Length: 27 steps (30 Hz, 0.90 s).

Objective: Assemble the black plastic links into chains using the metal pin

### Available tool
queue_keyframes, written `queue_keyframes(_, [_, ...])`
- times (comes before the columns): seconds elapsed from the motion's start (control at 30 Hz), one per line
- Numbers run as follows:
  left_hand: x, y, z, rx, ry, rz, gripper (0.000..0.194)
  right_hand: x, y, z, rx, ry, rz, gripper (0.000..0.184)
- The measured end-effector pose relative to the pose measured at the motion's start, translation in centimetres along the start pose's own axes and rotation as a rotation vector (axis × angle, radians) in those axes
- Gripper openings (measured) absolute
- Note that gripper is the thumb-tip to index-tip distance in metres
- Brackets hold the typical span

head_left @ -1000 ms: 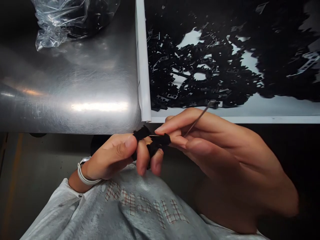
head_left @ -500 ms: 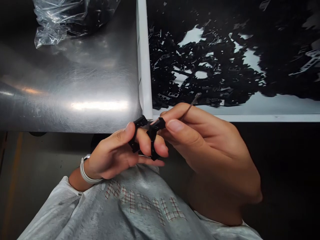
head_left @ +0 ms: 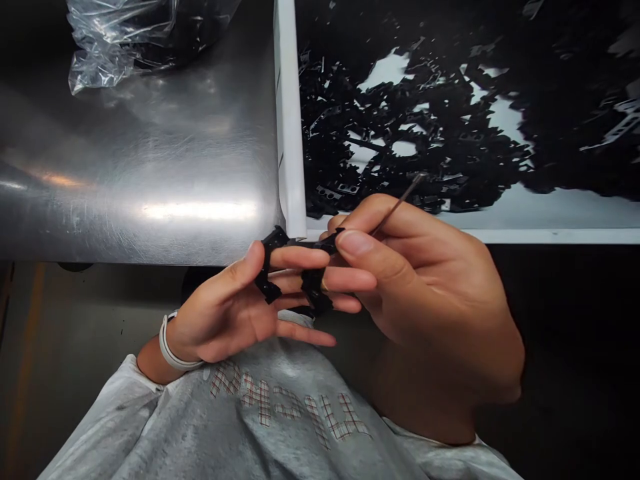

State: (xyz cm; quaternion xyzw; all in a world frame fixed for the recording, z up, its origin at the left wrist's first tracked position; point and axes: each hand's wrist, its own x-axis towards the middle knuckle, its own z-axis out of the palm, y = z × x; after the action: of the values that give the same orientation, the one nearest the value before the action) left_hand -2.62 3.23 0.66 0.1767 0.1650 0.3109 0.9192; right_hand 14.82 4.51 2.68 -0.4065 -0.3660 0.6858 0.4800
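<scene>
My left hand has its thumb and index finger against a black plastic part, with its other fingers stretched to the right. Another black plastic piece lies across those fingers; whether the two pieces are joined, I cannot tell. Between thumb and forefinger my right hand pinches the upper end of that second piece. A thin metal tool also sits in my right hand, its blunt end sticking out up and to the right; its other end is hidden.
A white-edged tray with many small black parts lies ahead on the right. Left of it is a scratched metal tabletop bearing a clear plastic bag. The tray's near wall is just beyond my hands.
The fingers of my left hand have straightened out to the right. My right hand has moved slightly up and right, and the metal tool's free end has shifted the same way.
</scene>
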Motion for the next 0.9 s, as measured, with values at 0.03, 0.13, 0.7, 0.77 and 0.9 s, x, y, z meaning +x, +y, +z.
queue_keyframes(0.03, [0.0, 0.0, -0.1, -0.003, -0.002, -0.005, 0.036, 0.0, 0.0, 0.1, 0.009, 0.014, -0.001, 0.038])
queue_keyframes(0.13, [-0.2, 0.1, -0.1, 0.004, 0.004, -0.009, 0.037, 0.0, -0.2, 0.2, 0.017, 0.047, -0.008, 0.038])
queue_keyframes(0.7, [-1.2, 0.0, 0.2, 0.055, 0.132, 0.027, 0.036, -0.3, 0.0, 0.3, -0.041, 0.126, -0.164, 0.026])
queue_keyframes(0.77, [-1.5, -0.2, 0.5, 0.036, 0.136, 0.044, 0.036, -0.6, -0.2, 0.4, -0.05, 0.105, -0.163, 0.029])
queue_keyframes(0.9, [-1.7, -0.7, 1.1, -0.04, 0.118, 0.052, 0.037, -1.5, -0.3, 0.3, -0.079, 0.071, -0.141, 0.031])
